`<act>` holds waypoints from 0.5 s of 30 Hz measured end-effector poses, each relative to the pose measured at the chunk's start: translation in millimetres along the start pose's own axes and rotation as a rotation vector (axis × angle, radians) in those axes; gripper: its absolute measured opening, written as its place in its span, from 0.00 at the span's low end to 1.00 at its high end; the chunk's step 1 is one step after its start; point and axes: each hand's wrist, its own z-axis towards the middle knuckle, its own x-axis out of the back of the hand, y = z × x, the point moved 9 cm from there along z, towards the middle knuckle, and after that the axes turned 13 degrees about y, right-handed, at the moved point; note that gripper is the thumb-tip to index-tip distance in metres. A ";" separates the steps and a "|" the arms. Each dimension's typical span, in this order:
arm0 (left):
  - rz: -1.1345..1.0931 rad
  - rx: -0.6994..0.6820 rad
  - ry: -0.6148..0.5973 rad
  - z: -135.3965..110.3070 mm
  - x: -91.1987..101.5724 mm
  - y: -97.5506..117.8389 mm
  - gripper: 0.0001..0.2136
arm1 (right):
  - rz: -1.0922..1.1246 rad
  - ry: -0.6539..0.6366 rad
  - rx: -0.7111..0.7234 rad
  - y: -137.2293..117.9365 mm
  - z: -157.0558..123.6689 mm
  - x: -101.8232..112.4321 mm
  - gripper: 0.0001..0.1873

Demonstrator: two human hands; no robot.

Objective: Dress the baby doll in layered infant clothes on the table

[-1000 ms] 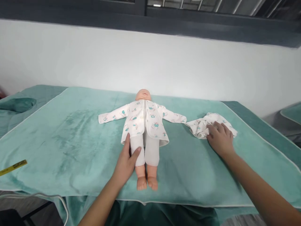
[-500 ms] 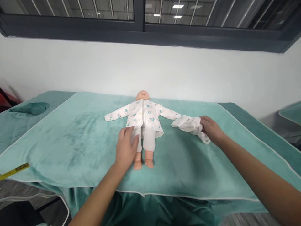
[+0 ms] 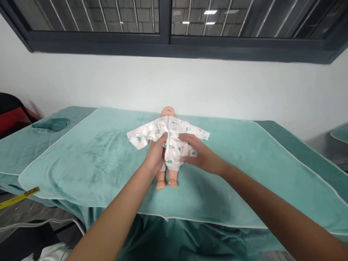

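A baby doll (image 3: pixel 168 111) lies on its back in a white printed jacket (image 3: pixel 199 131), its bare feet towards me. A crumpled white baby garment (image 3: pixel 173 156) with a similar teal print is held over the doll's belly and legs, one part hanging out to the left. My left hand (image 3: pixel 157 152) is closed on this garment, thumb on top. On the garment's right side is my right hand (image 3: pixel 202 154), fingers and thumb apart around its edge; whether it touches the cloth is hard to tell. The garment's exact kind is not clear.
A teal padded cover (image 3: pixel 81 163) with white piping lies under the doll, on a bed with a face hole (image 3: pixel 51 124) at left. A white wall (image 3: pixel 174 83) and a dark window frame (image 3: pixel 163 49) stand behind. Yellow tape (image 3: pixel 20 197) shows at the left edge.
The crumpled garment has moved from the right of the doll to over its body with my right hand. My left hand has taken hold of it. My right hand has opened.
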 end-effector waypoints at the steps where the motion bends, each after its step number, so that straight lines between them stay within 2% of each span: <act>1: -0.058 0.069 -0.016 -1.2 2.6 -1.5 0.21 | -0.091 -0.030 0.093 -4.7 -7.4 -6.9 0.36; 3: -0.089 0.191 -0.059 -6.7 6.4 -6.3 0.23 | -0.221 -0.050 0.216 -10.4 -19.2 -18.0 0.33; 5: -0.006 0.233 -0.080 -15.9 13.5 -7.7 0.24 | -0.272 -0.020 0.213 -10.1 -23.2 -22.0 0.22; 7: 0.174 0.217 -0.094 -28.7 22.3 -5.7 0.24 | -0.237 0.011 0.076 -2.7 -20.7 -20.4 0.15; 9: 0.415 0.166 -0.114 -42.4 29.7 -0.8 0.24 | -0.137 0.067 -0.135 8.8 -15.1 -13.5 0.13; 11: 0.632 0.030 -0.105 -51.1 33.4 12.2 0.24 | 0.004 0.174 -0.318 16.7 -7.8 -2.6 0.12; 12: 0.708 -0.090 -0.077 -53.0 32.9 23.6 0.22 | 0.093 0.209 -0.378 17.7 -3.5 0.3 0.12; 13: 0.765 -0.242 -0.051 -54.8 29.6 37.2 0.20 | 0.191 0.210 -0.415 16.4 1.5 -0.2 0.12; 15: 0.851 -0.590 -0.040 -62.2 15.4 62.6 0.18 | 0.366 0.120 -0.451 8.9 10.5 -9.1 0.12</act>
